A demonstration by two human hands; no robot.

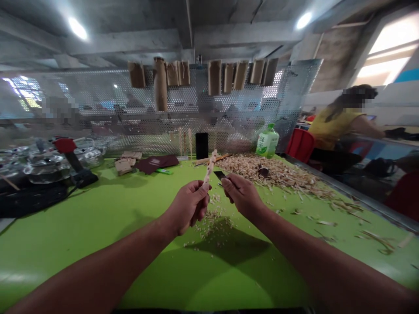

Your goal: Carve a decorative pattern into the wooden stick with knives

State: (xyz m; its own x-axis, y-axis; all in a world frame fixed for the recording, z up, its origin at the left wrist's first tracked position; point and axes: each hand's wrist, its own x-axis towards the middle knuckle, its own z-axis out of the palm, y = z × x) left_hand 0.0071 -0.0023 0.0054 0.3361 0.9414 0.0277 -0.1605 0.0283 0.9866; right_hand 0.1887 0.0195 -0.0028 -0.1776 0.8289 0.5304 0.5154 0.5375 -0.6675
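Over the counter [137,248], the carved wooden stick [211,168] rises from the left fingers [202,208] gripping its lower end, its long axis near upright with a slight rightward lean, while the right fingers [229,185] clasp a dark-bladed tool [219,174] just right of it, apart.

Ceiling lamps [77,28] and a window [389,49] glare against dimness; a shadow [237,242] darkens the tabletop [144,272] toward its near edge; beyond its right edge, a person [327,126] blurs.
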